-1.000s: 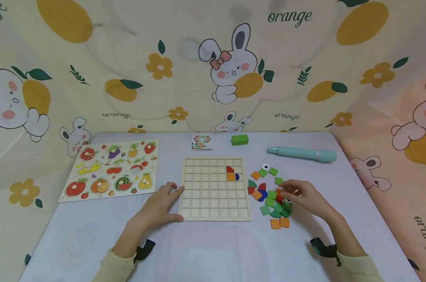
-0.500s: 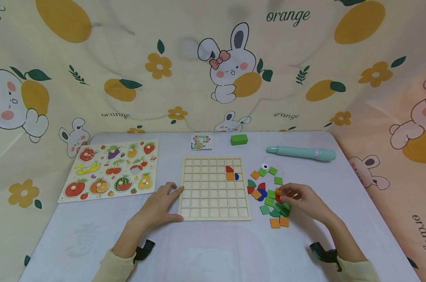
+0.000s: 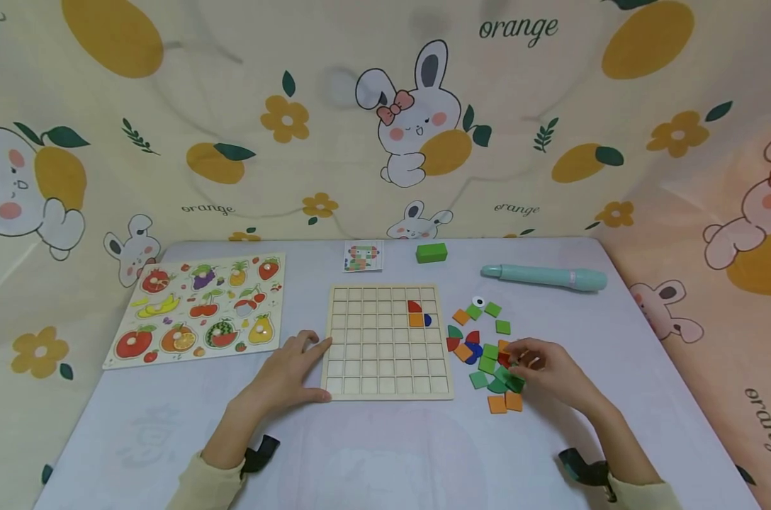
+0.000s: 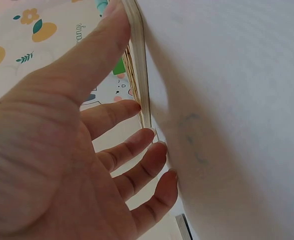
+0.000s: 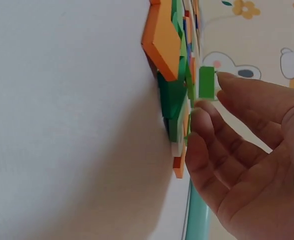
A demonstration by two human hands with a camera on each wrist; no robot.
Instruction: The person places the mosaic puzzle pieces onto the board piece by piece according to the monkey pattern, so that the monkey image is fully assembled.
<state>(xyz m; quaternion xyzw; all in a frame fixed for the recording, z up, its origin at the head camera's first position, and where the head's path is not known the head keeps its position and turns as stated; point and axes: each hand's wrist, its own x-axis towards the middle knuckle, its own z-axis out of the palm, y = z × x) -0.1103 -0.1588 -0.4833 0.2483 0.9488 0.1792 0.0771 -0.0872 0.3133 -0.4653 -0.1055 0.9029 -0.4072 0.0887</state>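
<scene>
My left hand (image 3: 288,370) rests at the left edge of a wooden grid board (image 3: 357,351), its thumb and fingers spread along the rim. In the left wrist view the thumb and index finger (image 4: 111,117) touch that rim. A red quarter-round tile (image 3: 414,307), an orange square tile (image 3: 416,320) and a blue half-round tile (image 3: 427,320) lie in the grid. My right hand (image 3: 554,370) hovers over the right side of a pile of coloured tiles (image 3: 488,365), with a gap between thumb and fingers. I see no tile held there; the fingertips partly cover the pile.
A fruit puzzle board (image 3: 197,309) lies at the left. Along the back are a small pattern card (image 3: 363,256), a green block (image 3: 431,253) and a teal pen-shaped tool (image 3: 545,278). A white eye tile (image 3: 478,302) lies among loose tiles behind the pile.
My right hand has shifted slightly toward me over the pile, and its thumb has moved further from the fingertips. The left hand keeps its place at the board's edge.
</scene>
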